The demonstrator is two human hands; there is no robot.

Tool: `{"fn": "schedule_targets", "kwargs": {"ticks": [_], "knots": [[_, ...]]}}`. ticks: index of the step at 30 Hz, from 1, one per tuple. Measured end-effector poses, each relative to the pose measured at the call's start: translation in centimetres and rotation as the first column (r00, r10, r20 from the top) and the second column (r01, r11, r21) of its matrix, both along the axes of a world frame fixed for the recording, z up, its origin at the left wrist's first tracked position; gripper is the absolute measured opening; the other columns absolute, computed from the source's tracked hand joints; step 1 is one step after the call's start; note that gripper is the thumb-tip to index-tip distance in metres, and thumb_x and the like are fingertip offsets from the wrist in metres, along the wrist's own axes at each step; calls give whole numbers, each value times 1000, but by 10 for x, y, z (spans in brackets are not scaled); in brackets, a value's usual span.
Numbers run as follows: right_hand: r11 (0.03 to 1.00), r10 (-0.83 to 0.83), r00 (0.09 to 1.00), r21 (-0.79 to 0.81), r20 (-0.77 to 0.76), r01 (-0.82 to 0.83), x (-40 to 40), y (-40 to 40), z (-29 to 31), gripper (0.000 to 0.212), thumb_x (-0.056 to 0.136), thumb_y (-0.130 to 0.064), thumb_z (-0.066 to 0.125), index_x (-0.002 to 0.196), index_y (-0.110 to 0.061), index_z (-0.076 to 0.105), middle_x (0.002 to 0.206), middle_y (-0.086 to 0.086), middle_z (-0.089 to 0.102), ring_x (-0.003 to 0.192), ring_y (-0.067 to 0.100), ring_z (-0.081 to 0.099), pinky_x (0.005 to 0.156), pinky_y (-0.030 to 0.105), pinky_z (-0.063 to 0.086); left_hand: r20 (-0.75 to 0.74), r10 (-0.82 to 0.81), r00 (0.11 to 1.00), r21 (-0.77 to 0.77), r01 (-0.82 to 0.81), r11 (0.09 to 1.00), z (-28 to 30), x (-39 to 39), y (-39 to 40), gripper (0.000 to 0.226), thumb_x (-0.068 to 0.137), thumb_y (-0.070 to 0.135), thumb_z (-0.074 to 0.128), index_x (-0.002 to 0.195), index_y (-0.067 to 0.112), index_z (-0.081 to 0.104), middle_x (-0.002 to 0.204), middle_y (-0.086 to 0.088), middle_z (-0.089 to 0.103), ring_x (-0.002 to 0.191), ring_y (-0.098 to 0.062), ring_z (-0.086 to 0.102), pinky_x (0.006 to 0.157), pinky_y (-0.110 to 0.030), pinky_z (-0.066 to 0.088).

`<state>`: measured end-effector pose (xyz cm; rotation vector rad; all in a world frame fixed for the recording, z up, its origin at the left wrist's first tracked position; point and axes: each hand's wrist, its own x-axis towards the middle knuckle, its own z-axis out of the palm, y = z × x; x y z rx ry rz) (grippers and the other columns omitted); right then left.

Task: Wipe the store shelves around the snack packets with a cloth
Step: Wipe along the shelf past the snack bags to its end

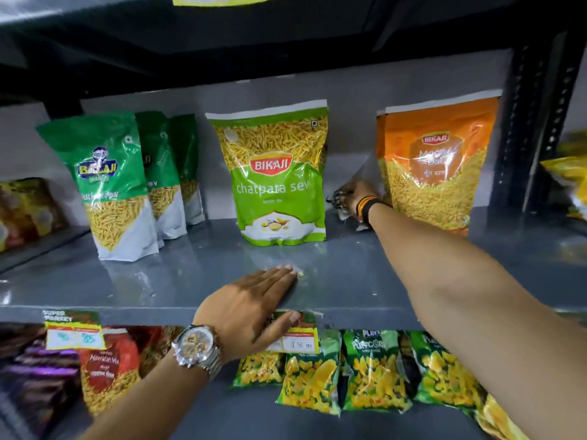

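Grey shelf [190,281], light-green and yellow chatpara sev packet [279,173], orange moong dal packet [435,160], dark-green and white Balaji packets [108,185], silver wristwatch [197,347], black-and-orange wristband [365,206], patterned black-and-white cloth [341,198]

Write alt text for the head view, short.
A person's right hand reaches deep onto a grey metal shelf, gripping a crumpled cloth between a light-green Bikaji sev packet and an orange Bikaji packet. The left hand, wearing a silver wristwatch, rests flat on the shelf's front edge.
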<state>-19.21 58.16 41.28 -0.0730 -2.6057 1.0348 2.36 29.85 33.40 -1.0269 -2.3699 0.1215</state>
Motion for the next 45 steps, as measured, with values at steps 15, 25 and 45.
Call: {"fn": "schedule_targets", "kwargs": {"ticks": [15,25,45], "knots": [[972,174,981,144,85,-185,58,0,-20,32,83,-21,75,114,-17,74,120,6,71,109,24,64,96,26,48,35,20,999,-3,-20,1000,4,6,2,73,102,61,22,143,9,52,143,-10,58,130,-24,57,108,-36,42],[965,253,967,63,20,-254,162,18,-1,34,90,-18,68,124,-14,67,129,4,65,121,18,58,101,24,40,63,14,998,-5,-14,1000,7,7,1,79,99,65,16,146,9,47,148,-12,53,133,-27,53,109,-38,43],[945,273,961,172,49,-277,325,6,3,30,91,-22,66,121,-26,69,115,-14,71,103,-2,66,92,12,49,97,-10,995,36,7,999,7,10,-1,82,96,65,13,141,7,50,143,-14,57,127,-30,57,96,-43,51]]}}
